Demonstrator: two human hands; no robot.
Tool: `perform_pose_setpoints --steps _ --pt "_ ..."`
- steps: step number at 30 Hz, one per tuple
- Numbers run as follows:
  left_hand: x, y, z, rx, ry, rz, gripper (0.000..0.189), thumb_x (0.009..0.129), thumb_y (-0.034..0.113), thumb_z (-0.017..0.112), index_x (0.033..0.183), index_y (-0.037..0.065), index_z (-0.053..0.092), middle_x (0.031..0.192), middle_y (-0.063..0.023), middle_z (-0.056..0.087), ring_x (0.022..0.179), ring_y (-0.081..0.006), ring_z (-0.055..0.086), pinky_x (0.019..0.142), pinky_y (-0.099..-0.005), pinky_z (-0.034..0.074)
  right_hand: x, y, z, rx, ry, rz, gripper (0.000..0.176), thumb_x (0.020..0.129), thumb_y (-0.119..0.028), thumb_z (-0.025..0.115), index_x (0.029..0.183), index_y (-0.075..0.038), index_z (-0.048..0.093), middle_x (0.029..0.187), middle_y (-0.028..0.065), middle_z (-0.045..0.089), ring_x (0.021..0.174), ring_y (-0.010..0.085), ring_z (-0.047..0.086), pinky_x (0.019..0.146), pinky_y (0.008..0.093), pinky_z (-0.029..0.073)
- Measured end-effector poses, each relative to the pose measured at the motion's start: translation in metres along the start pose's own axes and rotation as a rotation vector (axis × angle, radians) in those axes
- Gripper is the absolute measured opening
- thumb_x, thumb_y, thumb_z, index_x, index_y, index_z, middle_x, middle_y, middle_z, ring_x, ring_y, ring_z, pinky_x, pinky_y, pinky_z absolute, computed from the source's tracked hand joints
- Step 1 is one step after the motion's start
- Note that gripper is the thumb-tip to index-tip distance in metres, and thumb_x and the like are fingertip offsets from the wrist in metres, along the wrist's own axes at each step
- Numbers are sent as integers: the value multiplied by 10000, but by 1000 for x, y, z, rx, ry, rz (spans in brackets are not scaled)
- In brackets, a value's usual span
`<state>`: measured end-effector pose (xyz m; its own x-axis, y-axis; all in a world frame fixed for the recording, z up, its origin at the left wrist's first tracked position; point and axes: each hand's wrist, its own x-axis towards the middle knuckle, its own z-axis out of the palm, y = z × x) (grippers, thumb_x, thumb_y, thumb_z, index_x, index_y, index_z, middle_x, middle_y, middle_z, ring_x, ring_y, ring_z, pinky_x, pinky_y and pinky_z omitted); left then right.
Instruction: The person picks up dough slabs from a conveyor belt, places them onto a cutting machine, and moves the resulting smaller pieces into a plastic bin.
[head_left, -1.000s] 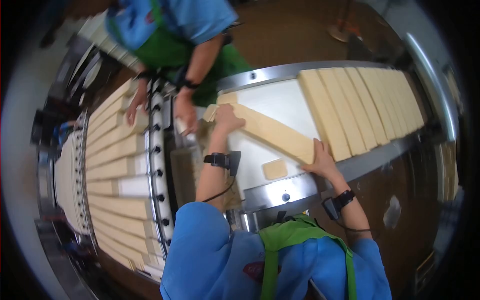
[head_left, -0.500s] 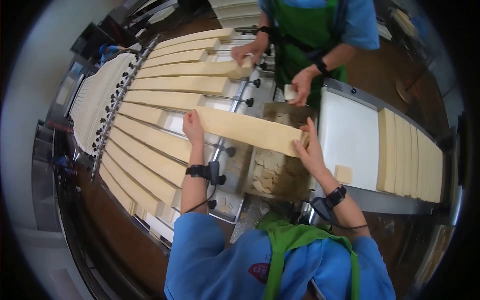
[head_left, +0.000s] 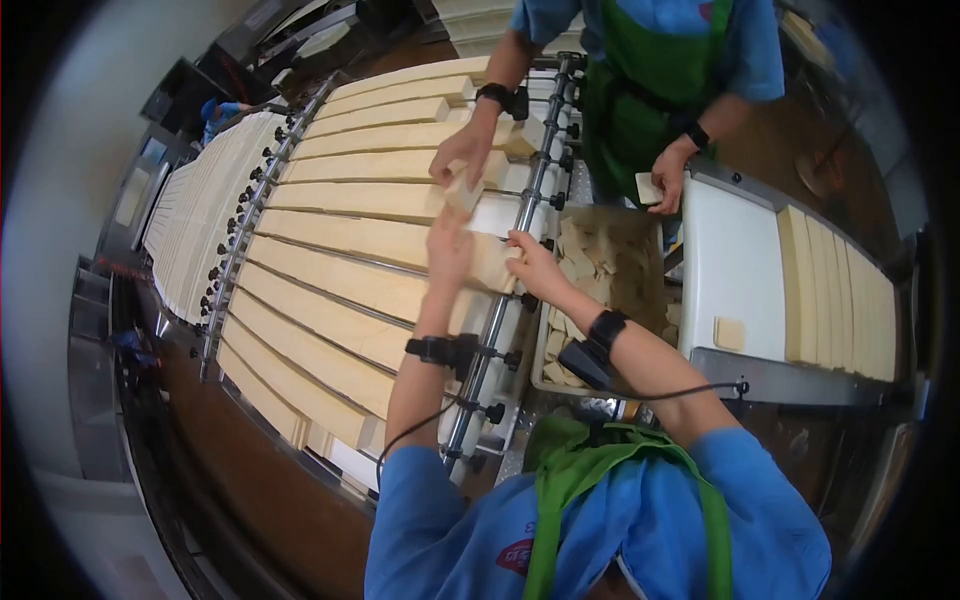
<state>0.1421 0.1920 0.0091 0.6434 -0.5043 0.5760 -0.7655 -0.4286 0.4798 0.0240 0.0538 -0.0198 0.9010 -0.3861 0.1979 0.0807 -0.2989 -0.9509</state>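
Long pale stacks of sheets lie side by side in lanes on the slanted rack. My left hand, blurred by motion, is over one lane near its right end; its fingers are smeared. My right hand has its fingers bent around the right end of a pale stack, beside the metal rail. Just above my left hand, a co-worker's hand grips the end of another stack. The co-worker's other hand holds a small pale square.
A metal bin with pale square pieces stands right of the rail. Beyond it is a white work surface with a small square stack and a row of long stacks. A co-worker in a green apron stands opposite.
My hands have moved left from above the bin to the rack, and the long strip no longer stretches between them. The co-worker's left-side hand has reached further down over the lanes.
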Motion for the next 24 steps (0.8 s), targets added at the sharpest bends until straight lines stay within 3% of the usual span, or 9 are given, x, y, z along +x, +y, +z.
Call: perform_pose_setpoints --steps 2,4,5,8,13,15,17,19,24 --pt "-8 27 4 57 -209 187 267 647 101 600 912 94 630 1147 -243 475 1077 -374 448 884 -444 366 2 1 6 -1 -19 81 412 737 -51 513 1143 -15 453 965 130 573 814 224 567 735 301 450" --pt "-23 37 18 199 -127 270 202 603 95 584 789 129 654 1106 -223 503 1035 -358 475 851 -446 376 -3 1 -7 -79 46 140 411 719 -41 508 1127 -12 466 976 141 576 844 235 571 756 306 451" --pt "-26 41 21 262 -153 238 190 614 103 591 791 127 655 1096 -224 509 1036 -363 473 854 -446 374 -9 8 -12 45 175 59 401 689 -49 479 1086 10 482 963 229 566 927 357 548 812 388 427" --pt "-35 34 27 353 -194 153 193 681 134 605 864 95 651 1177 -245 452 1072 -384 439 863 -447 364 -37 15 -57 -65 290 -62 402 735 -115 518 1114 8 475 1097 218 504 1031 359 486 869 382 399" --pt "-34 29 15 437 -424 186 242 781 156 547 1005 82 604 1242 -290 389 1159 -421 368 950 -463 305 -130 15 -201 -429 320 -29 441 741 -230 600 1089 14 483 1102 200 447 997 364 480 870 379 398" --pt "-21 45 8 251 -496 53 252 784 139 549 1015 47 590 1187 -278 453 1124 -398 422 943 -432 332 -180 19 -260 -359 566 205 438 740 -207 602 1098 14 480 1094 193 439 976 359 484 853 380 408" --pt "-10 86 18 132 -469 38 247 783 132 556 1004 28 591 1150 -257 492 1086 -380 464 918 -411 363 -228 33 -316 -701 797 311 491 729 -222 629 1124 17 460 1110 189 433 1000 347 477 850 383 413" --pt "-8 124 45 -24 -462 59 232 789 131 565 990 18 593 1122 -204 533 1032 -346 516 878 -385 404 -267 46 -359 -846 831 583 634 725 -284 661 1189 50 387 1155 244 386 1062 384 425 890 390 385" --pt "10 266 177 -227 -642 319 375 810 152 557 1144 -5 493 1139 -202 520 1065 -332 496 902 -356 389 -278 65 -410 -785 817 815 690 654 -320 726 1111 83 401 1085 221 410 992 380 468 820 418 430"
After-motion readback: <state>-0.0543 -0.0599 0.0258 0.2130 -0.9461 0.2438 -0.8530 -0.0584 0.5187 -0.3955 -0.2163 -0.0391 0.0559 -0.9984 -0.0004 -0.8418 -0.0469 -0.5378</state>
